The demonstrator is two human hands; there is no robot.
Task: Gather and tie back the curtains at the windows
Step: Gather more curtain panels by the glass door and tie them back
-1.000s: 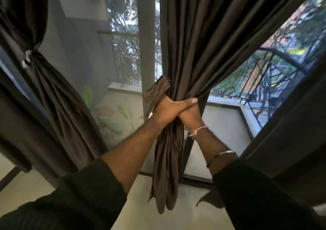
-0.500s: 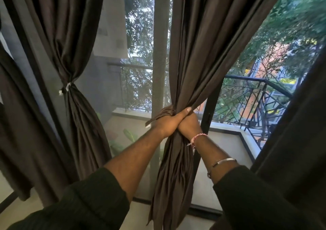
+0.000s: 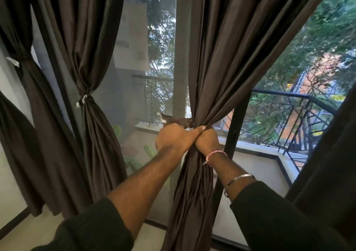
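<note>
A dark brown curtain (image 3: 221, 61) hangs in the middle of the window, bunched at its waist. My right hand (image 3: 207, 141) grips the gathered waist from the right. My left hand (image 3: 174, 138) is closed on a brown tie-back strip (image 3: 179, 121) with a white end that sticks out to the left of the bunch. The two hands touch at the waist. Further left, a second curtain (image 3: 90, 48) hangs tied at its waist with a white-ended tie (image 3: 82, 100). At the far left, a third curtain (image 3: 17, 29) is tied as well.
Another dark curtain (image 3: 331, 164) fills the right edge. Behind the glass are a grey pillar (image 3: 180, 58), a black balcony railing (image 3: 285, 115), trees and a low wall. A black window frame post (image 3: 234, 131) stands just right of my hands. Pale floor lies below.
The view has tilted up and moved closer. The tie-back strip, which drooped beside my left hand, is now pulled out straight to the left. Both hands stay on the curtain's waist.
</note>
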